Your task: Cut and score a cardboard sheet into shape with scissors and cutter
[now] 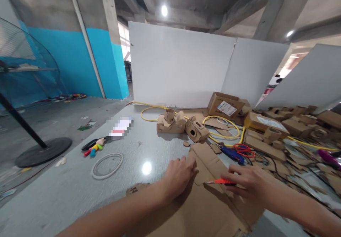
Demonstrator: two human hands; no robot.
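Note:
A large flat cardboard sheet lies on the table in front of me, with fold lines running along it. My left hand presses on its left part, fingers curled against the board and the fingertips partly hidden. An orange-handled craft knife is gripped in my right hand. Its tip touches the sheet beside a short curved line, just right of my left hand. Beyond the sheet stand two cardboard camera models, one upright with a tube on top and one tilted.
A blue glue gun and red-handled scissors lie right of the sheet. Yellow hose loops behind them. Cardboard boxes and scraps crowd the right side. A white ring and a keychain with colourful charms lie left.

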